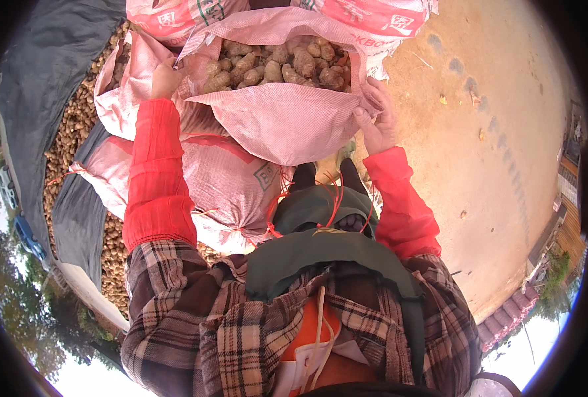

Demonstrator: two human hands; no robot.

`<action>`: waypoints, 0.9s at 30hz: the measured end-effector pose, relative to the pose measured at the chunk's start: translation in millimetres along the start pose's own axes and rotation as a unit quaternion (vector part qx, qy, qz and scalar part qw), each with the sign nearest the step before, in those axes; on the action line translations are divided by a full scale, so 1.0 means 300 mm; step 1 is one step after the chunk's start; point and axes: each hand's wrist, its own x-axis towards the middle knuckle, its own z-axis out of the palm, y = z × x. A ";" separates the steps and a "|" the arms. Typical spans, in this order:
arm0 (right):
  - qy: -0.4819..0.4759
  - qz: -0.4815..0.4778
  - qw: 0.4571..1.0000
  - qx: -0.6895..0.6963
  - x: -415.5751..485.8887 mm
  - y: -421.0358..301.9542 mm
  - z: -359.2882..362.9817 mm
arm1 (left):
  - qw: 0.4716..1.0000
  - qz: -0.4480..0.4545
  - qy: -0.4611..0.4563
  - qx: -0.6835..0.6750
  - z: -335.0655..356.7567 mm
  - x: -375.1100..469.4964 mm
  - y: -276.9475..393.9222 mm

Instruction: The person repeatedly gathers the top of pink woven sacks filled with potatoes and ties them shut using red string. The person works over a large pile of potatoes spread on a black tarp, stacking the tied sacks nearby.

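A pink woven sack [289, 124] stands before me with its mouth spread wide. Inside lie several brown, rough-skinned tubers that look like taro [274, 69]. At the mouth's left corner, my left hand [166, 80] pinches the fabric; a thin, slender object shows at its fingertips, too small to name. My right hand [379, 119] grips the folded rim at the right corner, thumb towards me. Both arms wear red sleeve covers. Red ties [336, 201] hang at my dark green apron [324, 253].
A tied pink sack [224, 178] lies at my left, below another open pink sack [115, 99]. Printed sacks [373, 20] stand beyond. Further left, a long heap of tubers [71, 124] is partly covered by black sheeting [36, 74]. Bare tan ground [462, 149] stretches to the right.
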 end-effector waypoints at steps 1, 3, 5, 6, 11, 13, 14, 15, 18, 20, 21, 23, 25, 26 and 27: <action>-0.012 0.016 1.000 0.012 0.015 0.007 -0.002 | 0.999 -0.046 -0.002 -0.024 -0.004 -0.036 -0.014; 0.070 0.046 0.989 0.123 0.037 0.016 0.012 | 0.990 -0.115 0.023 -0.078 0.001 -0.093 -0.042; 0.109 0.112 0.943 0.294 0.080 0.007 0.030 | 0.980 -0.081 0.109 -0.146 0.022 -0.097 -0.044; 0.141 0.139 0.931 0.306 0.109 -0.002 0.046 | 0.970 -0.075 0.149 -0.178 0.029 -0.086 -0.032; 0.151 0.238 0.885 0.370 0.087 -0.107 0.019 | 0.852 -0.132 0.127 -0.491 -0.027 -0.087 0.207; 0.058 0.288 0.853 0.432 -0.034 -0.163 -0.095 | 0.779 -0.173 0.104 -0.594 -0.124 -0.192 0.331; 0.065 0.272 0.871 0.403 -0.118 -0.176 -0.133 | 0.735 -0.159 0.110 -0.650 -0.179 -0.275 0.378; 0.114 0.279 0.882 0.362 -0.198 -0.186 -0.173 | 0.700 -0.193 0.135 -0.675 -0.218 -0.360 0.424; 0.125 0.338 0.839 0.407 -0.296 -0.193 -0.237 | 0.697 -0.231 0.136 -0.665 -0.314 -0.424 0.489; 0.137 0.317 0.838 0.423 -0.272 -0.180 -0.229 | 0.661 -0.210 0.109 -0.712 -0.298 -0.372 0.479; 0.131 0.292 0.843 0.433 -0.243 -0.174 -0.217 | 0.625 -0.240 0.147 -0.728 -0.272 -0.309 0.465; 0.143 0.268 0.852 0.426 -0.190 -0.170 -0.187 | 0.555 -0.291 0.226 -0.746 -0.206 -0.185 0.414; 0.166 0.246 0.845 0.445 -0.160 -0.173 -0.165 | 0.897 -0.190 0.270 -0.294 -0.165 -0.151 0.335; 0.196 0.242 0.836 0.451 -0.150 -0.175 -0.161 | 0.965 -0.127 0.229 -0.028 -0.148 -0.145 0.304; 0.162 0.228 0.848 0.450 -0.148 -0.180 -0.158 | 0.956 -0.122 0.216 -0.157 -0.141 -0.124 0.281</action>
